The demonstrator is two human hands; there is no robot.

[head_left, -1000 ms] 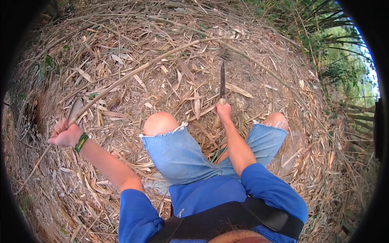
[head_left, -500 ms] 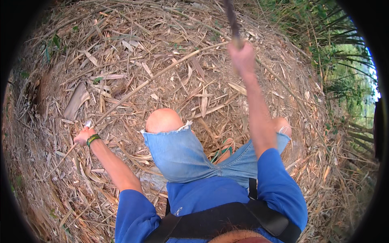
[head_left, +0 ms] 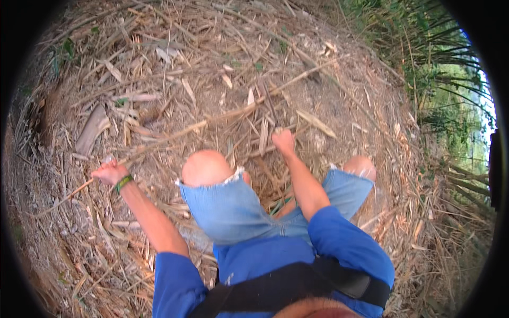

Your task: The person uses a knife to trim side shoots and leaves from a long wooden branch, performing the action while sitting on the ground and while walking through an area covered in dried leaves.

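My left hand (head_left: pixel 110 173) is closed around a long, thin, tan bamboo pole (head_left: pixel 185 129), which slants from the lower left up to the far right. Something small and pale shows at the top of this hand, too blurred to name. A green and yellow band circles the left wrist. In front of my knees, my right hand (head_left: pixel 284 141) grips the handle of a dark, narrow-bladed machete (head_left: pixel 271 106). Its blade points away from me and meets or crosses the pole near the middle; motion blur hides whether it has cut in.
Dry leaves, husks and split stalks (head_left: pixel 318 123) cover the ground. A broad brown husk (head_left: pixel 93 130) lies beyond my left hand. My bare knees (head_left: pixel 208 167) are bent close behind the pole. Green bushes and stems (head_left: pixel 450 100) stand along the right.
My right hand has swung the machete down and toward me, from raised at the upper right to the pole. My left hand keeps its hold, shifted only slightly.
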